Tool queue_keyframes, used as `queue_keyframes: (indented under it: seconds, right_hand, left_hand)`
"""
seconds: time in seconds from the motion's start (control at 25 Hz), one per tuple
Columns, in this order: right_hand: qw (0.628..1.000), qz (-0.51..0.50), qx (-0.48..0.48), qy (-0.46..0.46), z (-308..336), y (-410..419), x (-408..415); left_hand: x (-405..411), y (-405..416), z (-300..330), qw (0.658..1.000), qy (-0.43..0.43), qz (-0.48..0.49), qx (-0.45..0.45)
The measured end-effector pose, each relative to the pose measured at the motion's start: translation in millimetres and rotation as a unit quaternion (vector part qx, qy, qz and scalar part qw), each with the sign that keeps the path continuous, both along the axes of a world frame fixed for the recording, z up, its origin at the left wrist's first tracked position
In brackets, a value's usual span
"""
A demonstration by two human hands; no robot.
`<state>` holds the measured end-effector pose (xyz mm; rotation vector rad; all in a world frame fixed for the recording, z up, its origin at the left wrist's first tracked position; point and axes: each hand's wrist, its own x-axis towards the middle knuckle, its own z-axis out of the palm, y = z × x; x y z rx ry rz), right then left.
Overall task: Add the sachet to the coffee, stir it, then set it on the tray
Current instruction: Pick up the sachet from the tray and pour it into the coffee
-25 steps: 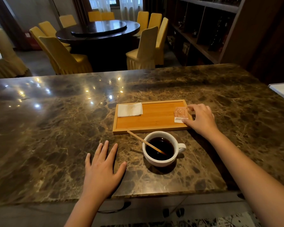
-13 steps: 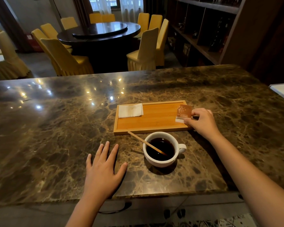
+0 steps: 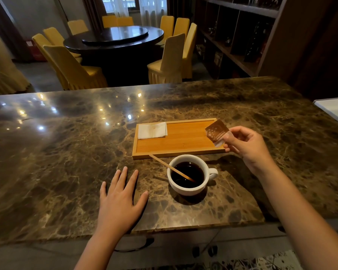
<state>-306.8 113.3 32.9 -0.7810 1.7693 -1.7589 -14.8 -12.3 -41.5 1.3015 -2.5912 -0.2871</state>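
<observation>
Head: one sachet (image 3: 217,132), one cup (image 3: 187,175), one tray (image 3: 176,152)

Sachet (image 3: 217,132): print too small to read; one corner hidden under my right hand (image 3: 246,146). Stirrer (image 3: 171,168): tip sunk in dark coffee (image 3: 187,174). Both forearms cut by the bottom edge. Shelf (image 3: 240,36) contents: too dark to identify.

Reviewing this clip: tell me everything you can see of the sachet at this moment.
The sachet is a small, flat, square packet, brown with a pattern of pale dots and fine print too small to read, and a clear or whitish strip along its lower edge. It looks like thin foil or plastic and appears unopened. The right hand pinches its lower right corner, holding it tilted in the air above the right end of the wooden tray, touching nothing else.
</observation>
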Motion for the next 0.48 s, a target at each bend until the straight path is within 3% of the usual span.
queue_keyframes:
  seconds: [0.24, 0.48]
  right_hand:
    - [0.982, 0.062, 0.032, 0.175, 23, 5, 21]
    - [0.926, 0.119, 0.067, 0.351, 36, 5, 35]
  left_hand:
    - [0, 0, 0, 1.0, -0.008, -0.001, -0.001]
    - [0, -1, -2, 1.0, -0.013, -0.002, -0.003]
